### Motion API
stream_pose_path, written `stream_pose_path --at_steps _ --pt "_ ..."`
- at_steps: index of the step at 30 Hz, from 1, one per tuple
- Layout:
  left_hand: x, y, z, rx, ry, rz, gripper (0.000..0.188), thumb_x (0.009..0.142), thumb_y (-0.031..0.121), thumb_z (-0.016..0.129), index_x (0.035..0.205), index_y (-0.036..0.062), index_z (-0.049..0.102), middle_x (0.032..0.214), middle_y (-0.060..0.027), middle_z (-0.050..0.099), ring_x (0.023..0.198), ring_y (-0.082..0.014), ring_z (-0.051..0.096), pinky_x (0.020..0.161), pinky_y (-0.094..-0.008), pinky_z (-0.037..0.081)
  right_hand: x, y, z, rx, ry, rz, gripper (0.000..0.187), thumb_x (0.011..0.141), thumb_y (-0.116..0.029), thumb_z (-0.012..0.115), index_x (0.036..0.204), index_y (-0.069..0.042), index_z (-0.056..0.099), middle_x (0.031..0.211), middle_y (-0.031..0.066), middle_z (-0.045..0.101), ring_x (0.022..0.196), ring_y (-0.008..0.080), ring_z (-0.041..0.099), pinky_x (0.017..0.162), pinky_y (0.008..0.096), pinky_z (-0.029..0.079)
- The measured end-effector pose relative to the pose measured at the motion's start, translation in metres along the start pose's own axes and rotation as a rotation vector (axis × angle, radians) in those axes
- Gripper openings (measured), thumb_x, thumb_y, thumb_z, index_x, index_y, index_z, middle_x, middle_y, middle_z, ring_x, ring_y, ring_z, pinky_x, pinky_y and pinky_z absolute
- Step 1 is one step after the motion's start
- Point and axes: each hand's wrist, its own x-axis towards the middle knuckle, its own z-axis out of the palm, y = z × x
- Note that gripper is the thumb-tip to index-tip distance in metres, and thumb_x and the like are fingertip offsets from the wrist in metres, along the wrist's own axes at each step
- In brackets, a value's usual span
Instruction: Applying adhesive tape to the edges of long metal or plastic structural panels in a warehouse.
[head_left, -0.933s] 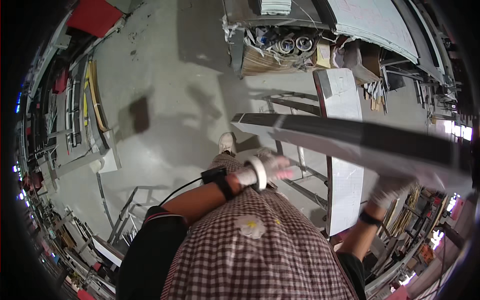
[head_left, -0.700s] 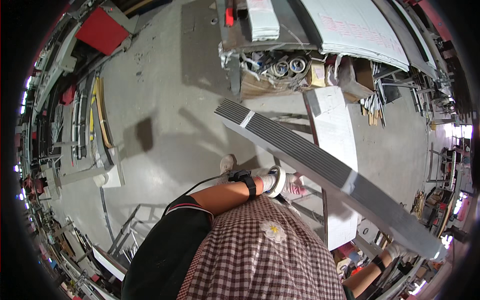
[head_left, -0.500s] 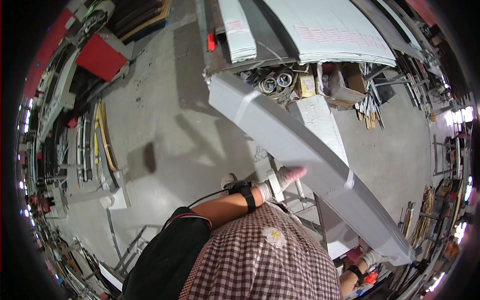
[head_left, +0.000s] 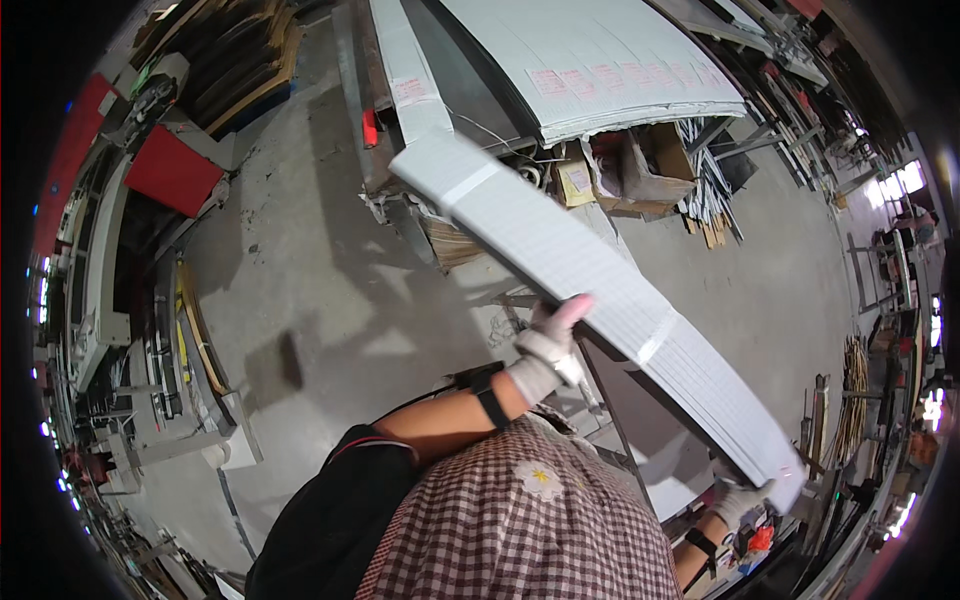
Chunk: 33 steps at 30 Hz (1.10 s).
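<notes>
A long bundle of thin pale grey strips [head_left: 565, 250] slants across the view from the far left down to the near right. Bands of clear tape cross it at two places. My left hand [head_left: 550, 345], in a whitish glove with pink fingertips, is closed on its near edge around the middle, with the fingers underneath hidden. Close to the right end, my gloved right hand [head_left: 737, 498] grips the same bundle. The far end lies just in front of a narrow white wrapped stack [head_left: 410, 90]; whether they touch I cannot tell.
A bench carries a wide white-wrapped sheet stack [head_left: 610, 70]. Beneath it sit an open cardboard box [head_left: 650, 170] and thin metal offcuts [head_left: 712, 185]. Below the bundle is a pale board [head_left: 650, 440]. A red machine panel [head_left: 173, 170] stands at left, beyond the grey floor [head_left: 330, 250].
The bundle has been lifted and rolled, so its broad ribbed face shows more. Both hands have moved with it, the left one slightly farther away. The whole view has shifted a little.
</notes>
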Motion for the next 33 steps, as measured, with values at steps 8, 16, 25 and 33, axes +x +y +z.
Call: stream_pose_path --at_steps 8,16,25,33 --pt "-0.027 0.062 -0.154 0.348 0.178 -0.107 0.074 0.084 0.035 0.079 0.144 0.0052 0.046 0.144 -0.0132 0.053 0.134 -0.0299 0.049 0.116 -0.0454 0.037 -0.223 -0.032 0.182 0.037 -0.741 -0.164 0.084 0.079 -0.045 0.081 0.145 -0.005 0.047 0.145 0.0131 0.053 0.131 0.0294 0.052 0.109 0.0486 0.047" --pt "-0.068 0.165 -0.153 0.551 -0.563 0.089 0.108 0.066 0.028 0.098 0.150 0.0032 0.035 0.145 -0.0111 0.049 0.132 -0.0241 0.050 0.110 -0.0376 0.044 -0.348 0.183 0.222 -0.469 -1.396 0.283 0.108 0.060 -0.033 0.099 0.145 -0.001 0.042 0.135 0.0122 0.060 0.118 0.0246 0.062 0.103 0.0396 0.053" --pt "-0.086 0.178 -0.165 0.640 -0.492 0.024 0.093 0.066 0.008 0.094 0.145 0.0107 0.045 0.131 -0.0089 0.062 0.122 -0.0247 0.061 0.105 -0.0425 0.051 -0.354 0.169 0.212 -0.598 -1.515 0.111 0.098 0.061 -0.037 0.099 0.140 -0.008 0.049 0.132 0.0134 0.060 0.120 0.0275 0.061 0.100 0.0410 0.052" --pt "-0.090 0.175 -0.157 0.874 -0.729 0.313 0.062 0.088 0.032 0.076 0.138 0.0062 0.051 0.140 -0.0158 0.058 0.119 -0.0301 0.063 0.112 -0.0450 0.043 -0.348 0.134 0.211 -0.573 -1.390 0.481 0.052 0.081 -0.022 0.080 0.124 -0.002 0.060 0.109 0.0124 0.068 0.102 0.0224 0.066 0.088 0.0372 0.056"
